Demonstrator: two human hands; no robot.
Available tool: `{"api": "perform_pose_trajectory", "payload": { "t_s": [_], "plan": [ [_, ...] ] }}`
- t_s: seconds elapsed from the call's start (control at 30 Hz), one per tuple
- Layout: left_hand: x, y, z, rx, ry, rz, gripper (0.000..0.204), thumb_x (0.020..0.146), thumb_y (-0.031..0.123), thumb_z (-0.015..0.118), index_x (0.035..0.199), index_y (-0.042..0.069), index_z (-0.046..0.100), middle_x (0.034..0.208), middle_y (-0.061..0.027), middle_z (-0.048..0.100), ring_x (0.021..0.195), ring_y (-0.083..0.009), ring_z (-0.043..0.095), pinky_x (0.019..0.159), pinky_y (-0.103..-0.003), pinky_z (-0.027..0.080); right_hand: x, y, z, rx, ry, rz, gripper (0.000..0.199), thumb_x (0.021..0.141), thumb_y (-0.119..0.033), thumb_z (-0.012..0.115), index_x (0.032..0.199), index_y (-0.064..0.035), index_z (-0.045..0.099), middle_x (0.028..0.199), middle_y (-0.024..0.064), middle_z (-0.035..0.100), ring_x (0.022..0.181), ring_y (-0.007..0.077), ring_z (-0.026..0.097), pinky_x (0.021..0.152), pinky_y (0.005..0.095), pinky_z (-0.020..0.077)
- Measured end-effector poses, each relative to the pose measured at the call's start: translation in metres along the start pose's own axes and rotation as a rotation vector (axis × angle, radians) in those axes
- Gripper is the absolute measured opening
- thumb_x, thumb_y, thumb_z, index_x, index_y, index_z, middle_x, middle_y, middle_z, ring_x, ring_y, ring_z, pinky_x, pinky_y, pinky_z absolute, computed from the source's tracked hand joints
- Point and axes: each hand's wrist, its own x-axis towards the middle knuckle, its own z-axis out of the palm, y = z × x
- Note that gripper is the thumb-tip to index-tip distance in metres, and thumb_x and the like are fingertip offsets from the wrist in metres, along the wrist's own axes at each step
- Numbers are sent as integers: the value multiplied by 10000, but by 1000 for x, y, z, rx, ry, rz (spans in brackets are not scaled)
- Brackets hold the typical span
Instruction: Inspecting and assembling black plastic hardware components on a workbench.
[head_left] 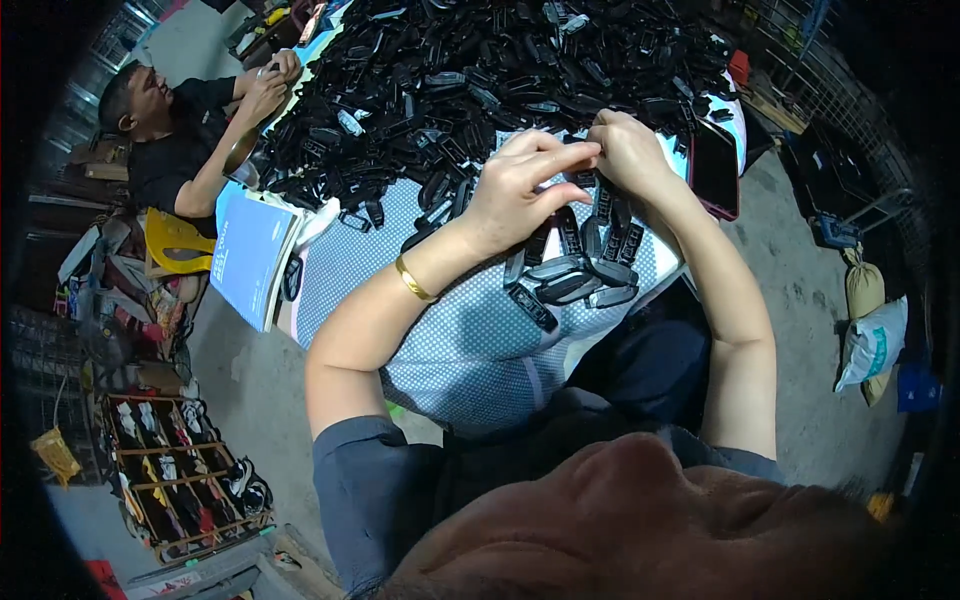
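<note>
A large heap of small black oblong plastic parts [480, 70] covers the far part of the table. My left hand [515, 190] is above the near edge of the heap, its index finger and thumb stretched out and apart. Its index fingertip reaches to the fingers of my right hand [630, 155]. That hand is curled closed with its fingertips turned down; whatever it holds is hidden. Below both hands, a smaller group of the black parts [570, 275] lies on the dotted, light-coloured cloth [450, 345] close to my body.
A dark phone with a red rim [714, 170] lies at the table's right edge. At the left edge rest a blue book [250, 255] and a metal cup [241, 160]. A co-worker [165, 130] sits at the far left, hands at the heap. A yellow stool [175, 240] stands nearby.
</note>
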Motion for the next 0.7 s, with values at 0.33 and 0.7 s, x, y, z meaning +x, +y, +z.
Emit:
{"api": "perform_pose_trajectory", "payload": {
  "t_s": [0.33,0.7],
  "plan": [
    [0,1,11,-216,-481,-150,263,728,207,692,946,63,666,809,-96,640,765,-210,607,691,-303,482,-10,9,-23,290,-162,-66,374,651,-101,623,1012,-23,569,762,153,624,714,288,614,656,362,484],
    [51,-86,34,719,-257,-19,280,671,137,690,926,40,624,994,-125,526,929,-291,488,787,-364,447,-7,22,-8,665,-226,189,350,714,12,505,1061,-2,545,778,56,593,713,122,558,635,257,458]
  ]
}}
